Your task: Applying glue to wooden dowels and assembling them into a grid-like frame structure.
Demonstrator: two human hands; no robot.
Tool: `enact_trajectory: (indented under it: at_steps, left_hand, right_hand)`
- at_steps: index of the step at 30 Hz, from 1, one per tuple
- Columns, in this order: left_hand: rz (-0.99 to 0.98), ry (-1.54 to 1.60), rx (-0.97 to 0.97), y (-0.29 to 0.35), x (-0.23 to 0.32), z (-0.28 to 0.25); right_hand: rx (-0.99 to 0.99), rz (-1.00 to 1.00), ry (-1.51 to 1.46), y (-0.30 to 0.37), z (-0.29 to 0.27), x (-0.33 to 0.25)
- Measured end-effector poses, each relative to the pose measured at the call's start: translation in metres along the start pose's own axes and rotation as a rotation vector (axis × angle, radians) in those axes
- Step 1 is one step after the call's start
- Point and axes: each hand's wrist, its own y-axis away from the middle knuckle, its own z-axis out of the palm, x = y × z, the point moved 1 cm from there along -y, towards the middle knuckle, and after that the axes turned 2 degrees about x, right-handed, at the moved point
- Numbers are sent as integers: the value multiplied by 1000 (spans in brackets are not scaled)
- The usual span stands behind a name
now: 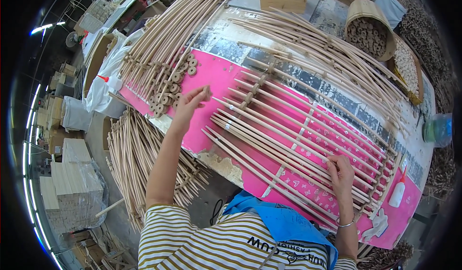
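Between the thumb and fingers of my left hand [191,105] is a small wooden ring [206,93], held just beyond the left tips of a row of wooden rods [274,137]. The rods lie side by side across a pink sheet [202,72]. Wooden connector pieces [251,95] join several rods near their left ends, and more sit along their right ends. My right hand [341,173] is closed over the rods toward their right side, its fingertips on a rod. Left of my left hand, loose wooden rings [166,99] lie piled on the sheet.
Bundles of rods lie at the back left [173,34] and back right [332,53]; another bundle [144,154] stands below the table's left edge. A ring-filled bucket [352,17] rests at the far right. Glue bottles with red tips stand left [113,83] and lie right [397,193].
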Motion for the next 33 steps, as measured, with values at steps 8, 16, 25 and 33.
enact_trajectory:
  at_steps: [8, 16, 25, 33]
  left_hand:
    - [-101, 146, -70, 15, 0, 11]
    - [-91, 133, -53, 21, 1, 20]
    - [21, 135, -6, 39, 13, 54]
    - [12, 67, -10, 43, 16, 62]
  right_hand:
    - [-12, 58, -55, 2, 1, 7]
    - [-34, -35, -23, 0, -2, 2]
    - [2, 66, -74, 0, 1, -3]
    - [32, -94, 54, -3, -1, -7]
